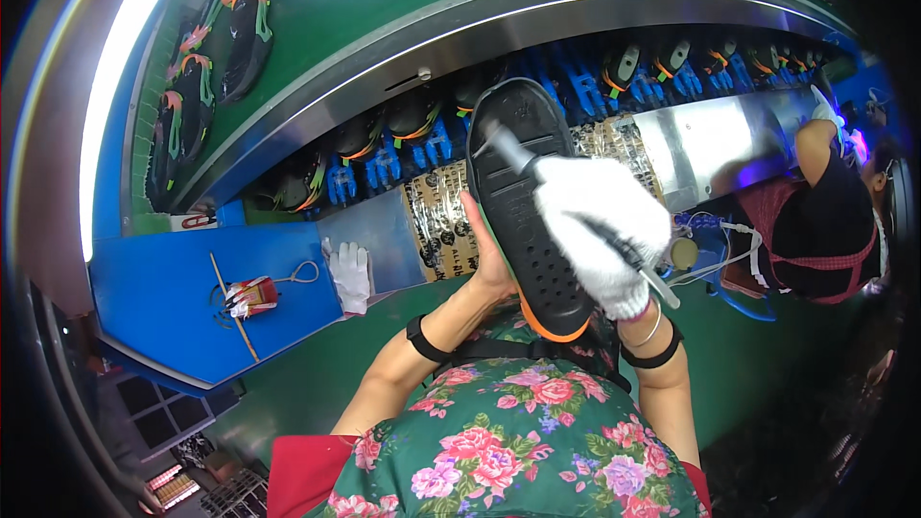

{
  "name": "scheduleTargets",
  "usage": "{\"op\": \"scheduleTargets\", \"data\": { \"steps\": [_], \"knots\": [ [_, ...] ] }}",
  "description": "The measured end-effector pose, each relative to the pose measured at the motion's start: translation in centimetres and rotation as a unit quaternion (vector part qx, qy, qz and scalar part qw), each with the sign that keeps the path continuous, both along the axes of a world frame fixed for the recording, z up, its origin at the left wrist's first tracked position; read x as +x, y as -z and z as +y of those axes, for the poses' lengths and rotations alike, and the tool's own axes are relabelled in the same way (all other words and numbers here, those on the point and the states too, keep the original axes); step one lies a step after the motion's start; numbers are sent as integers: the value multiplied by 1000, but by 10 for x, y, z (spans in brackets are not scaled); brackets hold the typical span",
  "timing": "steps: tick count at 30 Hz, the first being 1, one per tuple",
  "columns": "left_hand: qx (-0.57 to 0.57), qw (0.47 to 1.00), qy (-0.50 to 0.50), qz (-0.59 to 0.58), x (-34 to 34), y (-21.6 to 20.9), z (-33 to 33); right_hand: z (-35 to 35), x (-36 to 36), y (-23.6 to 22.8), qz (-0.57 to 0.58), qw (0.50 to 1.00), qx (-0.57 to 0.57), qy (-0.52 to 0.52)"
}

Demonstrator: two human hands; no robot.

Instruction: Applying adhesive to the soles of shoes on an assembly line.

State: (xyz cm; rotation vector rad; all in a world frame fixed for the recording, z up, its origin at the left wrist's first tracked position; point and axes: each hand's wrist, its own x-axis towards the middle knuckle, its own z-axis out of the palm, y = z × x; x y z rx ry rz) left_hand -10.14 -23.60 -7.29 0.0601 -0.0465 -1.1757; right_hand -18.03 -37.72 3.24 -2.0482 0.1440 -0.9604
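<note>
A black shoe [523,216] is held up in front of the person's floral apron [556,388], its patterned sole facing up toward the head camera. Its long axis runs steeply, from the upper left down to the lower right: one rounded end points away from the person, toward the row of blue holders [382,163], while the orange-edged end points back at the apron. The bare left hand [489,257] grips the shoe's left edge, around mid-length. The right hand [604,216], in a white glove, is closed around a brush [518,153]. The brush's blurred tip lies over the sole's far part, pointing up and left; whether it touches, I cannot tell. An empty white glove [350,276] lies at the blue surface's [163,293] right edge.
</note>
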Motion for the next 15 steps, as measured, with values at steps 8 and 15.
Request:
{"op": "scheduleTargets", "data": {
  "steps": [8,15],
  "knots": [
    [23,999,11,-30,8,8,3,10,-18,10,34,990,-78,-111],
    [243,945,-22,-220,12,16,0,11,-12,4,19,997,-23,-77]
  ]
}}
